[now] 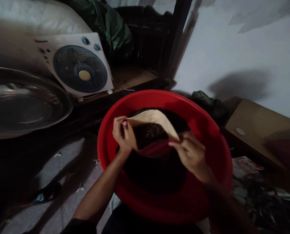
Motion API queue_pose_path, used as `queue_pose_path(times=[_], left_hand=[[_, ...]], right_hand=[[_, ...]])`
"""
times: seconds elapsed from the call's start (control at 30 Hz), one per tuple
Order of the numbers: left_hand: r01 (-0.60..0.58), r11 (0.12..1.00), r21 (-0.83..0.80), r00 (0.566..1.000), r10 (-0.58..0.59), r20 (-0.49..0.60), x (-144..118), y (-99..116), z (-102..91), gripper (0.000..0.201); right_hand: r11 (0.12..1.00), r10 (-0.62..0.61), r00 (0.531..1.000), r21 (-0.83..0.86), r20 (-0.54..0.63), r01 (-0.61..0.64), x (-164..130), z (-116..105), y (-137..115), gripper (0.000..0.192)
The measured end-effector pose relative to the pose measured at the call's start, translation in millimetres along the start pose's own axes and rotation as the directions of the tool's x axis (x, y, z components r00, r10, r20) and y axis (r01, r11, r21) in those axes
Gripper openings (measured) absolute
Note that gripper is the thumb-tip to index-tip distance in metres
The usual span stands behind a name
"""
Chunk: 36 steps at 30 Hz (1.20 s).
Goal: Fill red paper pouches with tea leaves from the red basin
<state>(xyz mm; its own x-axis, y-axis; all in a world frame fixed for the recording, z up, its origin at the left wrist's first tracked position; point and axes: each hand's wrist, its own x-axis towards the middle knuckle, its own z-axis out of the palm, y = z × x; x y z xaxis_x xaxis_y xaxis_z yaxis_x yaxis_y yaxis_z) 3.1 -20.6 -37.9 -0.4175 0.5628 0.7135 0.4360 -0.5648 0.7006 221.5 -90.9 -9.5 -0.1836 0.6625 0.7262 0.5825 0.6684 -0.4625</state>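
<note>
Both hands grip the rim of a tan paper bag (151,116), its mouth pulled wide between them. My left hand (124,135) pinches the left edge with thumb and fingers. At the right edge, my right hand (191,154) does the same, thumb and fingertips closed on the rim. Inside the bag lies dark, crumbly material (156,130) that I cannot identify. The bag is over a large red basin (164,94), where more dark material (154,175) surrounds it. Shadow hides the lower part of the bag.
A box fan (80,68) stands at the back left beside a wide metal bowl (67,97). Behind the fan are a large pale sack (37,16) and a green bag (111,29). A cardboard box (259,120) sits to the right, against the white wall (252,42).
</note>
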Motion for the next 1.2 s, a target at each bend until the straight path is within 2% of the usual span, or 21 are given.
queue_pose_path(times=[0.07, 0.17, 0.23, 0.27, 0.33, 0.4, 0.43, 0.5, 0.57, 0.67, 0.73, 0.8, 0.87, 0.93, 1.0, 1.07, 1.1, 1.13, 1.2], left_hand=[[-0.026, 0.999, -0.047, 0.989, 0.032, 0.143, -6, 3, 4.9, 0.023], [-0.086, 0.990, -0.111, 0.960, 0.113, 0.258, -9, 6, 10.8, 0.022], [-0.087, 0.982, -0.166, 0.927, 0.141, 0.349, -4, 6, 12.4, 0.022], [-0.063, 0.978, -0.199, 0.895, 0.143, 0.423, 0, 6, 12.5, 0.022], [0.021, 0.969, -0.245, 0.799, 0.131, 0.586, 9, 4, 11.5, 0.022], [0.100, 0.962, -0.252, 0.721, 0.105, 0.685, 16, 3, 9.8, 0.026], [0.123, 0.960, -0.253, 0.701, 0.097, 0.707, 18, 4, 9.0, 0.029], [0.141, 0.954, -0.264, 0.693, 0.096, 0.715, 19, 5, 7.9, 0.029], [0.137, 0.951, -0.277, 0.705, 0.103, 0.702, 16, 6, 7.5, 0.027], [0.098, 0.954, -0.284, 0.759, 0.113, 0.642, 13, 3, 7.4, 0.028], [0.068, 0.959, -0.277, 0.791, 0.118, 0.601, 14, -1, 7.1, 0.029], [0.066, 0.963, -0.260, 0.796, 0.106, 0.596, 17, -5, 6.3, 0.031], [0.099, 0.965, -0.245, 0.759, 0.086, 0.646, 22, -6, 5.0, 0.034], [0.135, 0.962, -0.239, 0.693, 0.081, 0.717, 26, -3, 3.3, 0.034], [0.140, 0.955, -0.263, 0.615, 0.124, 0.779, 27, 2, 1.9, 0.033], [0.129, 0.942, -0.310, 0.551, 0.192, 0.812, 26, 7, 0.8, 0.032], [0.119, 0.936, -0.330, 0.535, 0.219, 0.816, 25, 8, 0.4, 0.029], [0.106, 0.934, -0.340, 0.538, 0.233, 0.810, 23, 9, 0.0, 0.026], [0.062, 0.943, -0.326, 0.598, 0.227, 0.769, 19, 6, -0.5, 0.024]], right_hand=[[0.985, 0.163, 0.987, -0.052, 0.008, -0.163, -5, -8, 6, 0.037], [0.957, 0.290, 0.950, -0.008, 0.115, -0.291, -20, -14, 15, 0.039], [0.917, 0.398, 0.917, -0.004, 0.037, -0.398, -31, -14, 20, 0.036], [0.888, 0.459, 0.888, -0.005, -0.031, -0.460, -35, -14, 22, 0.035], [0.841, 0.539, 0.831, 0.022, -0.139, -0.541, -41, -12, 24, 0.032], [0.829, 0.557, 0.810, 0.056, -0.182, -0.557, -41, -11, 25, 0.033], [0.831, 0.553, 0.811, 0.064, -0.192, -0.552, -40, -11, 25, 0.034], [0.842, 0.536, 0.821, 0.053, -0.196, -0.537, -36, -11, 23, 0.030], [0.862, 0.501, 0.845, 0.023, -0.190, -0.506, -32, -10, 22, 0.024], [0.886, 0.450, 0.859, -0.002, -0.242, -0.465, -33, -4, 24, 0.025], [0.873, 0.463, 0.825, 0.009, -0.324, -0.487, -37, 1, 27, 0.028], [0.842, 0.516, 0.776, 0.049, -0.363, -0.537, -41, 4, 31, 0.030], [0.818, 0.566, 0.763, 0.099, -0.311, -0.567, -42, 1, 34, 0.030], [0.819, 0.573, 0.801, 0.141, -0.175, -0.555, -40, -5, 36, 0.028], [0.842, 0.528, 0.847, 0.168, -0.058, -0.513, -35, -10, 35, 0.028], [0.865, 0.485, 0.874, 0.153, -0.016, -0.477, -31, -12, 32, 0.025], [0.877, 0.468, 0.883, 0.132, -0.029, -0.461, -30, -11, 30, 0.023], [0.886, 0.459, 0.887, 0.107, -0.054, -0.451, -30, -9, 28, 0.020], [0.893, 0.451, 0.879, 0.073, -0.157, -0.445, -33, -3, 26, 0.019]])
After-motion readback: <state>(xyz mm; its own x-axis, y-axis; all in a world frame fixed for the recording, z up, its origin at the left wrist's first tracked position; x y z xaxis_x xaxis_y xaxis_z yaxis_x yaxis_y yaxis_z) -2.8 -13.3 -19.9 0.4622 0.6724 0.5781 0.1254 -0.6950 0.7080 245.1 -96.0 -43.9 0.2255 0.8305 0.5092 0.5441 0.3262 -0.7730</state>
